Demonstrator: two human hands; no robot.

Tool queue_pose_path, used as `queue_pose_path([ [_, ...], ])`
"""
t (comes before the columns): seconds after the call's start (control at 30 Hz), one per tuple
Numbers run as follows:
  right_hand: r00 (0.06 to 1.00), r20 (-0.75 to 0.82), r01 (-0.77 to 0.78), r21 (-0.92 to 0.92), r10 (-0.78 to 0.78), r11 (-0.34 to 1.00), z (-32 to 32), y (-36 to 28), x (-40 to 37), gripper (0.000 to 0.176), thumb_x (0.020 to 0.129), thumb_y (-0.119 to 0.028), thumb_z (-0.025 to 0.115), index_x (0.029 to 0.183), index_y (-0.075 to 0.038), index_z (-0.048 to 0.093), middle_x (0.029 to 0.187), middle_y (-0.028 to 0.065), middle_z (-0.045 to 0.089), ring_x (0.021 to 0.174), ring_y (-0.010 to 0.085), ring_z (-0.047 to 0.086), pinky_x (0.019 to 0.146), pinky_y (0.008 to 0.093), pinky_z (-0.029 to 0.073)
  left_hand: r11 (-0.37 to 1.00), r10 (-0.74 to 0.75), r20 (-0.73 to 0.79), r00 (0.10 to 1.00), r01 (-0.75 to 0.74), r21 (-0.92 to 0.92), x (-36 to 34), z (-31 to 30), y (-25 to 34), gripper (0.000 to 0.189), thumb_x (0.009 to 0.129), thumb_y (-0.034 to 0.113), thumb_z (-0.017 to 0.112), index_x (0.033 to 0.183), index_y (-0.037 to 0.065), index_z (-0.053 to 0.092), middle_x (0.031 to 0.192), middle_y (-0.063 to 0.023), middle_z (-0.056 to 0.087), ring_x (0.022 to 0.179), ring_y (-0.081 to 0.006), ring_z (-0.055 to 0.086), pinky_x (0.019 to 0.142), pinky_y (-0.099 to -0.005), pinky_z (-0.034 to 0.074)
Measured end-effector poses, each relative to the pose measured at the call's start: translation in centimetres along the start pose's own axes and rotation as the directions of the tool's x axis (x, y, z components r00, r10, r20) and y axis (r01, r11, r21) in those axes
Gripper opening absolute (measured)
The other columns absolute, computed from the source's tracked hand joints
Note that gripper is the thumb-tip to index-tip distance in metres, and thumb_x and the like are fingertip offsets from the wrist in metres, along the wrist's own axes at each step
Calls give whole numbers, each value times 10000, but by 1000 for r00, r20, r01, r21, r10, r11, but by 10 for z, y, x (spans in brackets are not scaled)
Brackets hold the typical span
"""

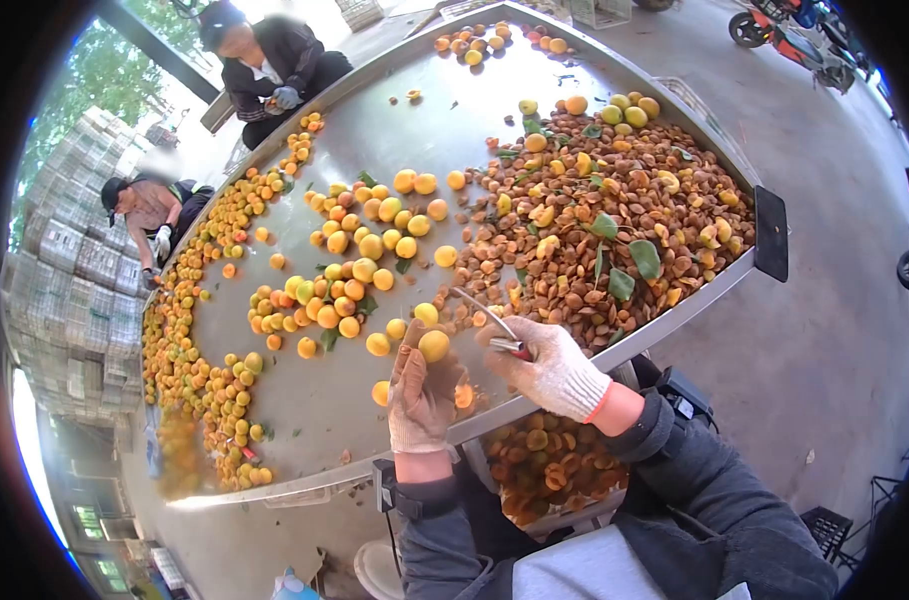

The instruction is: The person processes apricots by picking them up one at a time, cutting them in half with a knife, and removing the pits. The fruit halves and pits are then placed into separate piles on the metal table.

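Observation:
My left hand (pixel 421 390), in a pale work glove, is over the near edge of the metal table (pixel 374 455). Its fingers are closed around a yellow apricot (pixel 434 346). To its right, my gloved right hand (pixel 546 368) grips a small curved metal tool (pixel 486 312) with a red part at its handle. The tool's tip points up and left, above the table. Whole apricots (pixel 369 246) lie in the middle of the table, and a large heap of brown pits (pixel 574 220) with some green leaves is beyond my right hand.
Below the near edge stands a container of apricot halves (pixel 549 465). More apricots (pixel 174 350) line the table's left side. Two people (pixel 269 70) work along the far left edge. A black pad (pixel 770 234) covers the right corner. Stacked crates (pixel 74 270) stand behind.

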State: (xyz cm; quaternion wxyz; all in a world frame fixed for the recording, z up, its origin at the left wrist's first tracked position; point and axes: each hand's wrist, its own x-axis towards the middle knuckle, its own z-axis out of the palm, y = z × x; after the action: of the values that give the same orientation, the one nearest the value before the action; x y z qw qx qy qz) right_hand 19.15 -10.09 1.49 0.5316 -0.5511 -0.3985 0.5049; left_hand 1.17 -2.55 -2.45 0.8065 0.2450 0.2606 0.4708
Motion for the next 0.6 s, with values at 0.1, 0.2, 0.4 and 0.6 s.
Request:
queue_pose_path([
  [0.1,1000,11,-9,-83,10,996,2,-1,0,249,853,-105,657,1096,-55,639,792,-33,581,675,40,477,612,221,427,1000,24,55,998,-23,-14,0,15,-2,424,901,93,611,1308,55,496,1173,-136,600,1037,-252,621,901,-372,536],
  [0.2,1000,7,-5,-48,6,999,8,-1,1,258,874,-164,652,1107,-54,638,770,-27,583,674,47,461,627,220,425,997,57,73,996,-54,-48,4,18,-7,432,881,61,624,1294,65,502,1180,-135,594,1058,-281,612,959,-421,499],
  [0.4,999,31,46,-152,-42,987,17,10,5,265,882,-170,640,1112,-38,636,832,8,650,734,62,528,674,241,454,999,30,74,997,-33,40,8,14,-14,422,908,137,578,1313,74,477,1158,-112,589,1064,-280,585,956,-432,457],
  [0.6,999,47,-10,-191,20,982,25,12,4,269,876,-179,644,1106,-40,641,866,37,680,760,82,568,711,242,468,998,30,102,994,-36,56,8,-7,-10,516,932,246,571,1393,93,397,1195,-97,563,1084,-278,562,968,-427,442],
])
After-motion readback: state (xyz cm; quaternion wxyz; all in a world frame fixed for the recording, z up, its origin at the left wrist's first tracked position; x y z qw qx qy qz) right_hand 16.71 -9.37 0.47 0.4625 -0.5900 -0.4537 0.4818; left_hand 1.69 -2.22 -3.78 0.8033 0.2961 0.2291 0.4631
